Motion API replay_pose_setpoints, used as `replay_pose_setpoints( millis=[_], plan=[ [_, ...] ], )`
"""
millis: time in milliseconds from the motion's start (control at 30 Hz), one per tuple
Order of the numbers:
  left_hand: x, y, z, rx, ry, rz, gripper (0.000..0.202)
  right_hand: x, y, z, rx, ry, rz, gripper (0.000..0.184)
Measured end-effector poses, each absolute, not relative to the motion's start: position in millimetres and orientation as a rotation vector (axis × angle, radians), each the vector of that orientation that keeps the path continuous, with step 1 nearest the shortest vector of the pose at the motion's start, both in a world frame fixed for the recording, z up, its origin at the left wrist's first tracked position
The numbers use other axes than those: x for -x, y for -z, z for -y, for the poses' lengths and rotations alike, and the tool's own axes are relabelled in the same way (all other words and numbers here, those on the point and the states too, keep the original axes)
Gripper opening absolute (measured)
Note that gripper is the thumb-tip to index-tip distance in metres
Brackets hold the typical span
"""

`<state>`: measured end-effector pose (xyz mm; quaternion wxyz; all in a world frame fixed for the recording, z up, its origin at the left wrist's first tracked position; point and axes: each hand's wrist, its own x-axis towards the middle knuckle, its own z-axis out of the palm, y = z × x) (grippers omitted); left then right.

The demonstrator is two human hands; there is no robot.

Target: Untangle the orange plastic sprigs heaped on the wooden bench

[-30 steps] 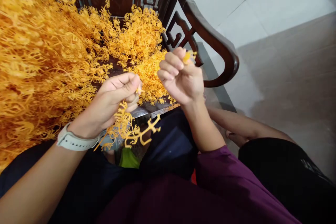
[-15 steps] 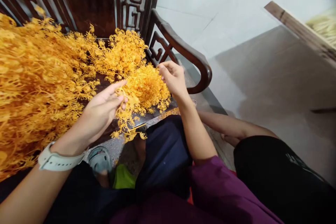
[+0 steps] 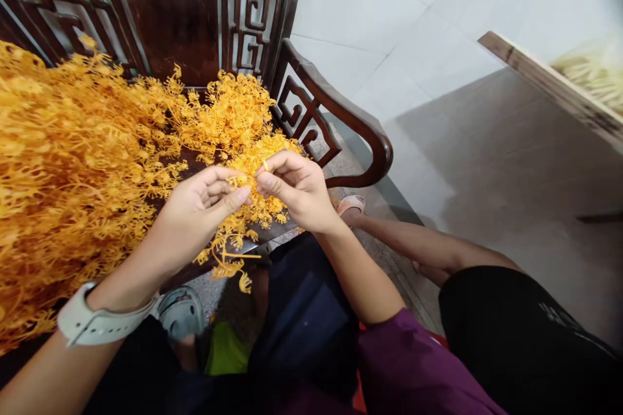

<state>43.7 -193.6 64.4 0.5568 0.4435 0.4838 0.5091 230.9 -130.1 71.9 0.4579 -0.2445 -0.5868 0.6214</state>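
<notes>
A large heap of branching orange sprigs (image 3: 63, 162), plastic by the look, covers the dark wooden bench seat (image 3: 204, 168) and spreads toward its back. My left hand (image 3: 199, 214) grips one sprig, whose branches (image 3: 228, 249) hang below the fingers over the seat edge. Almost touching it, my right hand (image 3: 292, 191) pinches a small yellow piece (image 3: 265, 165) between thumb and forefinger. That piece is tiny and its shape is hard to make out. A white watch (image 3: 100, 321) circles my left wrist.
The bench has a carved fretwork back (image 3: 250, 13) and a curved armrest (image 3: 335, 107). Below lie a grey sandal (image 3: 182, 314) and a pink sandal (image 3: 350, 204) on a bare foot. Grey floor tiles fill the right, with a wooden board edge (image 3: 549, 78) at upper right.
My hands have come together in front of the heap. My right hand has moved down and left, and now pinches the small yellow piece. The view has tilted slightly.
</notes>
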Motion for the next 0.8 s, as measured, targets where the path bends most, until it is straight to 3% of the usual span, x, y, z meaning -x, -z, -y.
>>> replay_pose_setpoints(
  millis=[267,533,700,800],
  plan=[
    [-42.6,-68.5,200.0,-1.265,-1.411,-1.315,0.003,-225.3,-66.4,139.6,0.699,-1.944,1.272,0.033],
    [-37.2,-71.8,203.4,-1.629,-1.339,-1.301,0.017,-232.1,-70.2,135.3,0.615,-1.813,1.605,0.035],
    [-31.0,-76.5,204.2,-1.622,-1.242,-1.211,0.019,-232.7,-69.7,130.2,0.583,-2.106,1.361,0.046],
    [-30.7,-78.2,204.7,-1.605,-1.172,-1.218,0.027,-230.4,-67.2,129.5,0.636,-2.139,1.301,0.042]
  ],
)
